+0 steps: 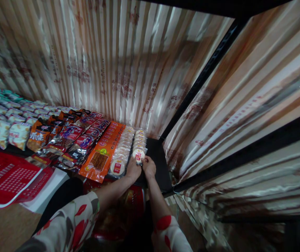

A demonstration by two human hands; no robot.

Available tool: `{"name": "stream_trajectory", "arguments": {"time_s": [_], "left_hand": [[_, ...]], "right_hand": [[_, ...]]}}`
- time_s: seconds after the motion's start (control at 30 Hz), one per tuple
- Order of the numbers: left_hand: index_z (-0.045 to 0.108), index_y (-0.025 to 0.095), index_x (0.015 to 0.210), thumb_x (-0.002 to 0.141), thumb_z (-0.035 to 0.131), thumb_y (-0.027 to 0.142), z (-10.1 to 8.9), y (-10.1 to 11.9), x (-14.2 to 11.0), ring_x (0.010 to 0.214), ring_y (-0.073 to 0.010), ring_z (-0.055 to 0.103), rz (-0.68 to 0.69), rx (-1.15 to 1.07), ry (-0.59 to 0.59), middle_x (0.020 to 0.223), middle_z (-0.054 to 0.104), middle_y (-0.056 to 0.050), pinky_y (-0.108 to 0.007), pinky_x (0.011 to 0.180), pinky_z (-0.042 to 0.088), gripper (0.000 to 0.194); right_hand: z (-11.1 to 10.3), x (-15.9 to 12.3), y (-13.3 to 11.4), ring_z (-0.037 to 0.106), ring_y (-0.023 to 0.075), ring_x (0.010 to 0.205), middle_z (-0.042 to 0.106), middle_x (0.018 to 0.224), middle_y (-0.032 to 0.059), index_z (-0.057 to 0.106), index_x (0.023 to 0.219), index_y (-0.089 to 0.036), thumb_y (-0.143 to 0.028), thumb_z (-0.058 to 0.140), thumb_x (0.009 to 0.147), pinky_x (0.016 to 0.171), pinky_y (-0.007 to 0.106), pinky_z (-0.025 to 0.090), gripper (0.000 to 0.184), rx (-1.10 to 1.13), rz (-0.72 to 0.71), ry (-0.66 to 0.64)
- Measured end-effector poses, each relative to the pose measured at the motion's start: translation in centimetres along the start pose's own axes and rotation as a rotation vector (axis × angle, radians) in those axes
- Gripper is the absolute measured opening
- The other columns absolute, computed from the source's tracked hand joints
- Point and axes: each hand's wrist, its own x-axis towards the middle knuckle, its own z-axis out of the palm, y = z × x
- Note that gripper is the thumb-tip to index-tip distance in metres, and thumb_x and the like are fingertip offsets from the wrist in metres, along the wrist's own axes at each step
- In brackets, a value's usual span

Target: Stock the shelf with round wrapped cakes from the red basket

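Observation:
Both hands meet at the front of a short row of clear-wrapped round white snacks (140, 140) on a black shelf (156, 164). My left hand (133, 170) has its fingers closed on the left edge of the front packet (138, 155), which carries a red label. From the other side my right hand (148, 166) pinches the same packet's right edge. Just left lies a longer row of matching round packets (117, 166). Beside that is a flat orange snack bag (101, 157) with brown sticks pictured on it.
Farther left stand dark red-and-purple bags (72, 140), orange-black bags (38, 135), white bags (20, 134) and green bags (5, 93). A red bag (8, 178) lies below the shelf edge at left. A black metal post (199, 82) rises behind, with striped sheeting (107, 59) around.

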Motion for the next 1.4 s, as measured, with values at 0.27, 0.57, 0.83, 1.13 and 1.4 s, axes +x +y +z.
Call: {"name": "stream_trajectory", "arguments": {"time_s": [0.27, 0.57, 0.83, 1.13, 1.4], "left_hand": [[0.053, 0.007, 0.117, 0.074, 0.047, 0.004, 0.4, -0.2, -0.2, 0.122, -0.0213, 0.044, 0.000, 0.032, 0.028, 0.131, 0.048, -0.016, -0.027, 0.105, 0.030, 0.044], [0.061, 0.009, 0.100, 0.070, 0.047, 0.000, 0.7, -1.7, -1.6, 0.118, -0.0191, 0.048, 0.099, 0.071, 0.063, 0.121, 0.055, -0.014, -0.027, 0.103, 0.034, 0.035], [0.067, 0.014, 0.086, 0.074, 0.041, 0.003, -1.5, -3.5, -4.4, 0.083, -0.0131, 0.060, 0.148, 0.134, -0.082, 0.088, 0.068, -0.005, -0.023, 0.083, 0.045, 0.030], [0.067, 0.015, 0.078, 0.075, 0.039, 0.007, -5.1, -8.6, -7.8, 0.070, -0.0111, 0.057, 0.223, 0.195, -0.272, 0.076, 0.067, -0.001, -0.018, 0.068, 0.043, 0.030], [0.067, 0.014, 0.088, 0.078, 0.046, 0.016, -9.1, -17.6, -9.0, 0.096, -0.0214, 0.061, -0.143, 0.601, -0.363, 0.099, 0.067, -0.012, -0.026, 0.082, 0.043, 0.023]], "right_hand": [[1.0, 0.3, 1.0, 0.062, 0.0178, 0.080, 0.068, 0.090, 0.0044, 0.063, 0.102, -0.021, -0.033, 0.049, 0.077, 0.068, 0.025, 0.044, 0.031, 0.060, -0.038, 0.060], [2.3, -1.2, 1.7, 0.060, 0.0183, 0.081, 0.063, 0.098, 0.0137, 0.061, 0.104, -0.010, -0.030, 0.055, 0.070, 0.074, 0.027, 0.046, 0.040, 0.239, -0.084, 0.252], [2.7, -5.1, 1.3, 0.058, 0.0188, 0.084, 0.063, 0.096, 0.0137, 0.063, 0.099, -0.010, -0.028, 0.046, 0.073, 0.080, 0.031, 0.044, 0.035, 0.289, -0.102, 0.289], [6.3, -13.2, 1.4, 0.061, 0.0125, 0.075, 0.063, 0.099, 0.0091, 0.054, 0.107, -0.014, -0.031, 0.033, 0.084, 0.072, 0.024, 0.047, 0.035, 0.551, -0.191, 0.148], [12.2, -18.5, 4.8, 0.062, 0.0153, 0.076, 0.068, 0.082, 0.0040, 0.064, 0.088, -0.018, -0.022, 0.039, 0.081, 0.070, 0.024, 0.045, 0.026, 0.177, -0.148, -0.355]]}}
